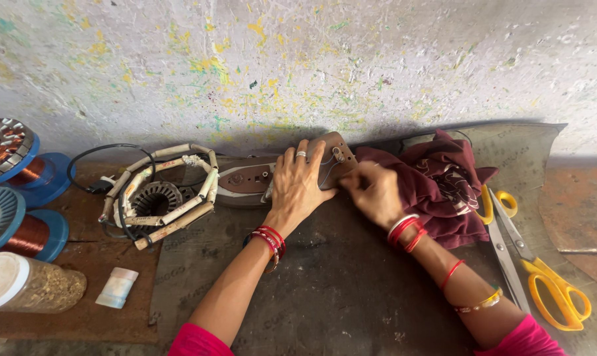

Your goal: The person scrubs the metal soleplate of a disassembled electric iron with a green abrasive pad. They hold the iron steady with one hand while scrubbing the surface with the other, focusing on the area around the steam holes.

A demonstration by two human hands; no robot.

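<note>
Left hand (297,184) spread flat, pinning brown plate (272,175) mid-frame for steadiness; right hand (376,194) curled, pinching at its edge, grasp unclear.

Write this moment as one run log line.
left hand: flat on brown blade | right hand: pinching at blade edge | maroon cloth: beside

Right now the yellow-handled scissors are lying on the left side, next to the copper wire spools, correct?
Not quite. The head view shows the yellow-handled scissors lying on the right side, beside the maroon cloth. The copper wire spools are on the left.
</note>
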